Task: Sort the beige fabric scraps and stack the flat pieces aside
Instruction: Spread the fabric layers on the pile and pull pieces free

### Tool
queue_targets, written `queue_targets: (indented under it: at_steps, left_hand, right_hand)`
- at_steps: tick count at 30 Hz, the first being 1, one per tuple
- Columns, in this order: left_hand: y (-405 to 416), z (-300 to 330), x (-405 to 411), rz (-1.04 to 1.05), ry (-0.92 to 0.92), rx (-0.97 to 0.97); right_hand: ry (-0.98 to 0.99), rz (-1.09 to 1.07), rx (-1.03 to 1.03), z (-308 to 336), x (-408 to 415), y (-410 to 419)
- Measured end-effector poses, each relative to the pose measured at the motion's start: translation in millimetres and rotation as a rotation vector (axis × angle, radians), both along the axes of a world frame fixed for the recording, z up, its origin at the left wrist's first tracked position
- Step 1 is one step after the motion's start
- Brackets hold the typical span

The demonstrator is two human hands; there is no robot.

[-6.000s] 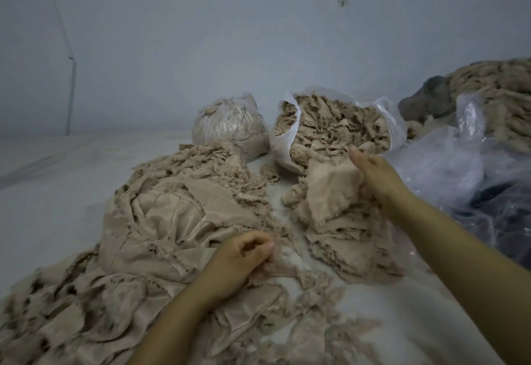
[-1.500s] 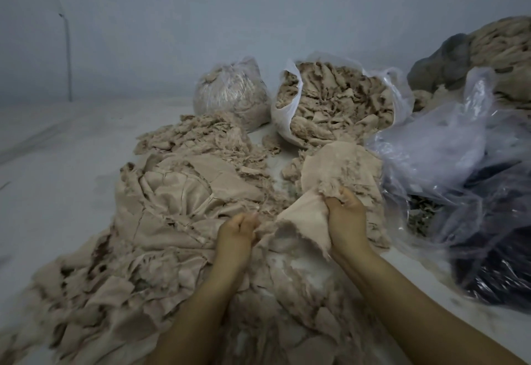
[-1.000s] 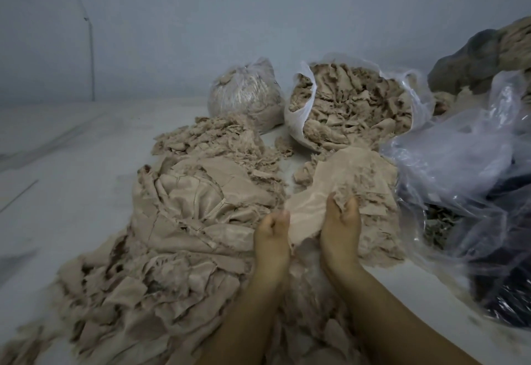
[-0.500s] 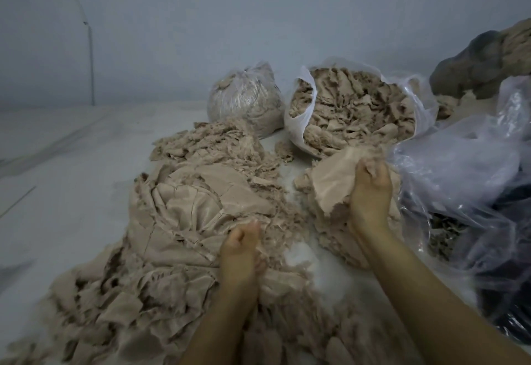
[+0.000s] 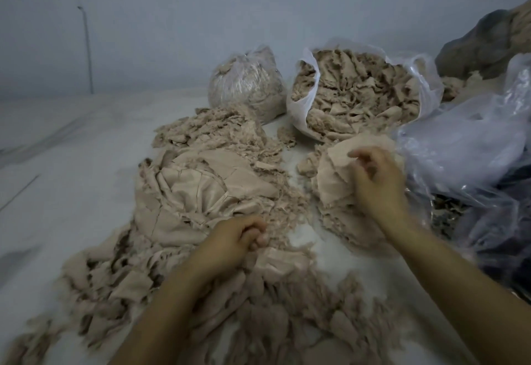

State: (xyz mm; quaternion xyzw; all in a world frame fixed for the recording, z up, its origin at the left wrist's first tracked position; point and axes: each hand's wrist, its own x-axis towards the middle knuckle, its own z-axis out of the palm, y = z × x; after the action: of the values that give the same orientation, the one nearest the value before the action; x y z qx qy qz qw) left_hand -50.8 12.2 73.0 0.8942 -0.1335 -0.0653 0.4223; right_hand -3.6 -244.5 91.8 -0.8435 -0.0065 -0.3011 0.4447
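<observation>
My right hand [image 5: 373, 175] hovers over the stack of flat pieces [image 5: 336, 186], fingers loosely curled and holding nothing I can see; motion blur leaves that unsure. My left hand [image 5: 232, 239] pinches into the loose scrap heap [image 5: 201, 198], though whether it has cloth I cannot tell. The stack beneath my right palm looks uneven, so a careless withdrawal could drag its top piece [image 5: 333, 163] askew, and frayed shreds [image 5: 287, 209] just beyond my left fingers could ride along.

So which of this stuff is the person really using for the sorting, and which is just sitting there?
Part of the job:
- big heap of beige scraps
- stack of flat pieces
- left hand, gripping scraps
- right hand, over the stack

Just lying about:
- open bag of scraps
- tied bag
- crumpled clear plastic
- wall
</observation>
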Motion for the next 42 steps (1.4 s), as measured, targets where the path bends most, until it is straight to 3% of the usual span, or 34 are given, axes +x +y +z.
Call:
queue_targets:
  at_steps: [4,6,8,11,15,18,20,22,24,26,28,29,32,33,37,42]
  left_hand:
    - [18.9,-3.0,-5.6,-0.157,-0.007,0.266]
    - [19.0,-9.7,-6.8,-0.197,-0.066,0.423]
    - [16.2,-17.9,-7.3,-0.186,-0.141,0.486]
    - [11.9,-24.9,-5.3,-0.116,-0.267,0.381]
    - [-1.0,-14.8,0.3,-0.079,-0.347,0.102]
    - [-6.7,-7.1,5.1,-0.068,-0.46,0.047]
    - [-3.1,-6.7,6.8,-0.015,-0.501,0.084]
    - [3.3,-5.8,5.4,-0.059,-0.448,0.146]
    - [13.4,-2.6,3.9,-0.209,-0.283,0.132]
    - [16.9,7.6,3.3,-0.235,-0.131,-0.11]
    - [12.4,14.8,8.8,-0.109,-0.108,-0.369]
    - [8.0,17.4,13.5,-0.079,-0.108,-0.33]
    - [-5.5,6.7,25.5,-0.197,-0.159,0.152]
    - [-6.8,2.9,28.4,-0.172,-0.165,0.179]
    - [-5.5,-9.1,37.5,-0.012,-0.213,0.028]
    - [-19.9,-8.4,35.1,-0.171,-0.165,-0.084]
  right_hand:
    - [0.338,0.508,-0.162,-51.3,-58.3,68.5]
    - [0.471,0.522,-0.288,-75.2,-68.5,80.2]
    - [0.525,0.474,-0.245,-81.3,-66.3,76.2]
    - [0.595,0.451,-0.036,-73.3,-58.5,69.7]
    - [0.63,0.445,0.275,-56.1,-51.8,73.7]
    - [0.539,0.562,0.392,-48.7,-51.9,79.1]
    - [0.433,0.499,0.437,-47.1,-46.6,75.4]
    - [0.391,0.428,0.422,-44.7,-41.7,70.2]
    - [0.412,0.403,0.418,-44.7,-40.5,68.9]
    - [0.444,0.433,0.483,-47.0,-42.1,71.3]
    - [0.446,0.51,0.544,-46.0,-44.5,74.0]
    - [0.439,0.549,0.565,-44.5,-44.7,74.8]
    - [0.399,0.57,0.649,-41.3,-43.1,73.2]
    - [0.389,0.535,0.654,-42.4,-42.3,71.6]
    - [0.411,0.441,0.594,-48.2,-42.7,63.4]
    - [0.552,0.636,0.309,-35.4,-41.5,65.1]
